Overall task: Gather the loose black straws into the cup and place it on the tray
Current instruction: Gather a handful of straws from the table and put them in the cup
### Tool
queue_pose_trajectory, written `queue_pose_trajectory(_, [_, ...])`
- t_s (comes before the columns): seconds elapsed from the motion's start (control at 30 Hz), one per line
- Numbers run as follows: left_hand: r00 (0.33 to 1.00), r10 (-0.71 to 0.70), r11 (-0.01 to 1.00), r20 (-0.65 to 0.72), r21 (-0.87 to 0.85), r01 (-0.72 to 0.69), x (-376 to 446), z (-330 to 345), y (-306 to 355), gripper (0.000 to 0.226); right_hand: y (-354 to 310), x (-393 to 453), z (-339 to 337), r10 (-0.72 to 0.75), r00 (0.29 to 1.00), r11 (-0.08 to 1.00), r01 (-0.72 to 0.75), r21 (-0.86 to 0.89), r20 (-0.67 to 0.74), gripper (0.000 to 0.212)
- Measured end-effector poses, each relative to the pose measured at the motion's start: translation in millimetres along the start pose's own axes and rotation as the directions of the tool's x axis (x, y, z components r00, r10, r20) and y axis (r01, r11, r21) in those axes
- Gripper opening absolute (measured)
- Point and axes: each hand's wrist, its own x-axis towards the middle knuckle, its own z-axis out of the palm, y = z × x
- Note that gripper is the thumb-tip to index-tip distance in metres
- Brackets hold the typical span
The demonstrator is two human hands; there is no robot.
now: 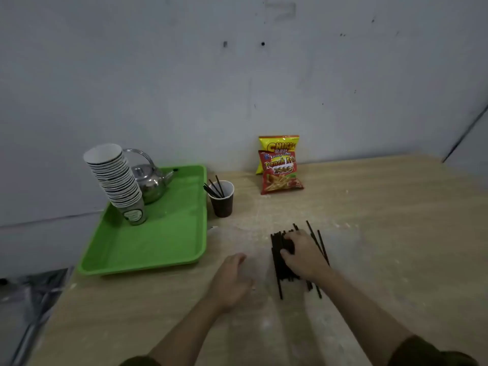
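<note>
Nearest, two bare forearms reach out over the pale wooden tabletop (383, 207). The left hand (231, 280) rests on the bare surface with its fingers loosely curled, holding nothing. Just right of it, the right hand (303, 253) lies on top of the pile of loose black straws (278, 262), fingers bent down around several of them; whether they are gripped or only pressed I cannot tell. A few straws fan out to the right of that hand. Farther off and to the left stands a brown paper cup (222, 200), upright on the tabletop with a few straws already in it, just beside the right edge of the green tray (148, 249). On the tray stand a leaning stack of paper cups (116, 180) and a metal kettle (150, 180). Farthest, two snack bags (280, 167) lean against the wall.
</note>
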Motion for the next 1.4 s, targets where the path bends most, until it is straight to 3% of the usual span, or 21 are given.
queue_pose_trajectory(0.1, [0.997, 0.018, 1.0, -0.079, -0.012, -0.019, -13.1, 9.9, -4.9, 0.055, 12.8, -6.9, 19.4, 0.058, 0.997, 0.985, -0.064, -0.16, -0.041, 0.053])
queue_pose_trajectory(0.23, [0.98, 0.106, 0.994, -0.168, 0.056, -0.097, -27.6, 28.6, -12.3, 0.067, 14.4, -14.1, 38.5, 0.052, 0.992, 0.973, -0.075, -0.218, -0.111, 0.059])
queue_pose_trajectory(0.47, [0.943, 0.174, 0.972, -0.283, 0.201, -0.119, -35.1, 44.1, -16.9, 0.059, 8.6, -5.8, 57.3, -0.099, 0.958, 0.984, 0.054, -0.171, -0.269, 0.055])
queue_pose_trajectory(0.6, [0.938, 0.18, 0.97, -0.297, 0.213, -0.119, -32.8, 42.6, -17.9, 0.057, 3.2, -5.5, 57.4, 0.035, 0.959, 0.985, -0.08, -0.15, -0.282, 0.067])
queue_pose_trajectory(0.8, [0.944, 0.179, 0.964, -0.279, 0.243, -0.111, -31.3, 42.8, -18.4, 0.053, -1.7, -4.5, 53.7, 0.041, 0.957, 0.994, -0.068, -0.085, -0.287, 0.046])
queue_pose_trajectory(0.97, [0.947, 0.158, 0.965, -0.279, 0.245, -0.089, -32.0, 43.1, -17.3, 0.055, -5.6, -2.9, 54.0, 0.079, 0.969, 0.97, -0.129, -0.204, -0.235, 0.037])
queue_pose_trajectory(1.07, [0.95, 0.158, 0.962, -0.269, 0.258, -0.088, -31.8, 43.2, -17.4, 0.054, -11.6, -1.2, 58.5, 0.115, 0.947, 0.945, -0.197, -0.262, -0.298, 0.019])
queue_pose_trajectory(1.2, [0.958, 0.137, 0.963, -0.25, 0.26, -0.07, -32.5, 42.7, -16.7, 0.058, -14.2, 0.2, 60.5, 0.083, 0.934, 0.947, -0.182, -0.263, -0.347, 0.038])
queue_pose_trajectory(1.3, [0.96, 0.128, 0.962, -0.249, 0.266, -0.059, -32.3, 43.2, -16.4, 0.061, -17.1, 0.0, 57.4, 0.123, 0.928, 0.954, -0.209, -0.217, -0.352, 0.038])
queue_pose_trajectory(1.4, [0.965, 0.114, 0.963, -0.235, 0.265, -0.049, -32.3, 43.0, -16.4, 0.063, -14.7, 1.1, 53.4, 0.208, 0.943, 0.939, -0.266, -0.216, -0.258, 0.027])
